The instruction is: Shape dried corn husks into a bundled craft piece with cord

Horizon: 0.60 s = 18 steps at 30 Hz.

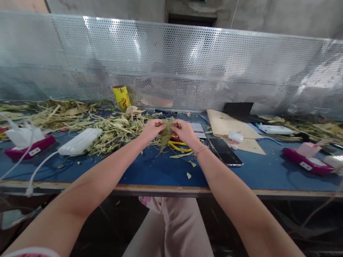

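Note:
Both hands meet over the middle of the blue table. My left hand and my right hand each pinch the top edge of one green-yellow leaf, which hangs down between them, its tip near the table. The fingers of both hands are closed on it. A thin bracelet sits on my right wrist. Under the leaf lie yellow-handled scissors and loose leaf scraps.
A heap of dry stalks and leaves covers the left and back. A phone lies right of my hands, by a cardboard sheet. Pink devices and a white charger with cables lie around. Perforated metal screen behind.

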Motion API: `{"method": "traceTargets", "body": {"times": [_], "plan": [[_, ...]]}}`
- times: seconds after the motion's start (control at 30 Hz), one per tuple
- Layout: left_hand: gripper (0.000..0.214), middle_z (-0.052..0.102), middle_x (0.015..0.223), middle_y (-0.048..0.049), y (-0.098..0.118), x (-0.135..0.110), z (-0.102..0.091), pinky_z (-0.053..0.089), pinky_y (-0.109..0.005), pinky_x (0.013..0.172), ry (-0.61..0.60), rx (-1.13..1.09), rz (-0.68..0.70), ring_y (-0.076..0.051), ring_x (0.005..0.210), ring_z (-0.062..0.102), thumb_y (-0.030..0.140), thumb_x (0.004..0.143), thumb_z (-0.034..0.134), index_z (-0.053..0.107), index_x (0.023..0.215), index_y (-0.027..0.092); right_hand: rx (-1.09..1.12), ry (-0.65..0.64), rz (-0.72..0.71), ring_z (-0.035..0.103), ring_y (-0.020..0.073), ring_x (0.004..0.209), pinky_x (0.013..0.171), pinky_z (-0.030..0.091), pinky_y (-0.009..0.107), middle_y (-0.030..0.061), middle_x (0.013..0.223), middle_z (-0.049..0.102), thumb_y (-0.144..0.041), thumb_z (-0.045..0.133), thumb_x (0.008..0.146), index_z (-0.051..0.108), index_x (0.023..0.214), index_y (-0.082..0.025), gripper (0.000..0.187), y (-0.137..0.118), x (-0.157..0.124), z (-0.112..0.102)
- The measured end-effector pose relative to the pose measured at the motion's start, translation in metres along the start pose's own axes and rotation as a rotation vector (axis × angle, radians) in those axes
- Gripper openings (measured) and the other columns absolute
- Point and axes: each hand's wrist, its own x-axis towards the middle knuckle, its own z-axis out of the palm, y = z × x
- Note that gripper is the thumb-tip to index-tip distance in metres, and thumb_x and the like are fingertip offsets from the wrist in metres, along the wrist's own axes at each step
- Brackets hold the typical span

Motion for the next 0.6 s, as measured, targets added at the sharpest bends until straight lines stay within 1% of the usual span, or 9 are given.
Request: {"method": "traceTargets", "body": {"times": [0.07, 0.1, 0.2, 0.27, 0.33, 0.37, 0.43, 0.53, 0.6], "plan": [[0.015, 0.059, 0.060, 0.0004, 0.000, 0.001, -0.001, 0.043, -0.024, 0.058, -0.018, 0.080, 0.023, -0.010, 0.056, 0.052, 0.029, 0.063, 0.061, 0.057, 0.064, 0.015, -0.070, -0.023, 0.050, 0.057, 0.0111, 0.058, 0.064, 0.048, 0.026, -0.0008, 0.062, 0.058, -0.013, 0.048, 0.071, 0.052, 0.069, -0.017, 0.006, -0.002, 0.000, -0.004], [0.014, 0.059, 0.060, 0.0001, -0.001, 0.002, -0.002, 0.044, -0.025, 0.060, -0.016, 0.141, 0.038, -0.011, 0.057, 0.053, 0.028, 0.064, 0.060, 0.056, 0.063, 0.015, -0.151, -0.025, 0.069, 0.059, 0.0123, 0.062, 0.066, 0.048, 0.027, 0.0011, 0.065, 0.061, -0.013, 0.046, 0.071, 0.054, 0.071, -0.017, 0.009, -0.003, -0.001, -0.008], [0.011, 0.060, 0.064, -0.0017, -0.001, 0.007, -0.008, 0.044, -0.027, 0.066, 0.049, 0.346, 0.085, -0.014, 0.063, 0.056, 0.024, 0.068, 0.055, 0.055, 0.062, 0.015, -0.565, -0.038, 0.083, 0.063, 0.0180, 0.079, 0.074, 0.046, 0.028, 0.0073, 0.079, 0.067, -0.012, 0.049, 0.069, 0.060, 0.075, -0.015, 0.013, -0.007, -0.005, -0.020], [0.006, 0.062, 0.071, -0.0036, -0.002, 0.011, -0.013, 0.043, -0.029, 0.070, 0.092, 0.452, 0.104, -0.016, 0.069, 0.057, 0.020, 0.069, 0.053, 0.057, 0.068, 0.015, -0.822, -0.171, 0.137, 0.062, 0.0222, 0.085, 0.072, 0.046, 0.028, 0.0112, 0.088, 0.067, -0.015, 0.053, 0.066, 0.062, 0.081, -0.014, 0.018, -0.007, -0.010, -0.024], [0.011, 0.063, 0.078, -0.0051, -0.002, 0.014, -0.019, 0.043, -0.030, 0.074, 0.119, 0.530, 0.134, -0.017, 0.074, 0.057, 0.016, 0.071, 0.049, 0.059, 0.075, 0.015, -0.985, -0.334, 0.223, 0.062, 0.0257, 0.085, 0.066, 0.046, 0.029, 0.0160, 0.096, 0.065, -0.019, 0.055, 0.064, 0.061, 0.092, -0.011, 0.029, -0.006, -0.013, -0.024], [0.014, 0.063, 0.080, -0.0057, -0.002, 0.015, -0.021, 0.043, -0.030, 0.075, 0.131, 0.568, 0.147, -0.017, 0.075, 0.057, 0.014, 0.072, 0.047, 0.060, 0.078, 0.016, -1.037, -0.383, 0.242, 0.061, 0.0270, 0.086, 0.064, 0.045, 0.029, 0.0181, 0.099, 0.064, -0.021, 0.055, 0.065, 0.059, 0.097, -0.010, 0.034, -0.005, -0.014, -0.022], [0.019, 0.063, 0.083, -0.0068, -0.001, 0.017, -0.025, 0.042, -0.031, 0.077, 0.167, 0.642, 0.168, -0.019, 0.078, 0.057, 0.013, 0.074, 0.044, 0.060, 0.082, 0.016, -1.098, -0.408, 0.230, 0.061, 0.0289, 0.090, 0.064, 0.045, 0.030, 0.0204, 0.103, 0.062, -0.024, 0.054, 0.066, 0.057, 0.102, -0.008, 0.040, -0.002, -0.014, -0.017], [0.022, 0.063, 0.090, -0.0083, -0.002, 0.020, -0.031, 0.041, -0.031, 0.079, 0.184, 0.743, 0.182, -0.021, 0.085, 0.056, 0.012, 0.075, 0.042, 0.060, 0.086, 0.017, -1.080, -0.414, 0.211, 0.061, 0.0277, 0.090, 0.063, 0.044, 0.029, 0.0192, 0.102, 0.063, -0.028, 0.053, 0.068, 0.056, 0.102, -0.009, 0.040, 0.000, -0.012, -0.013], [0.022, 0.063, 0.093, -0.0092, -0.005, 0.022, -0.035, 0.041, -0.031, 0.080, 0.153, 0.794, 0.186, -0.022, 0.088, 0.056, 0.012, 0.076, 0.041, 0.060, 0.087, 0.017, -1.064, -0.459, 0.235, 0.062, 0.0265, 0.086, 0.061, 0.044, 0.028, 0.0182, 0.099, 0.064, -0.027, 0.054, 0.067, 0.058, 0.099, -0.010, 0.036, -0.001, -0.012, -0.015]]}}
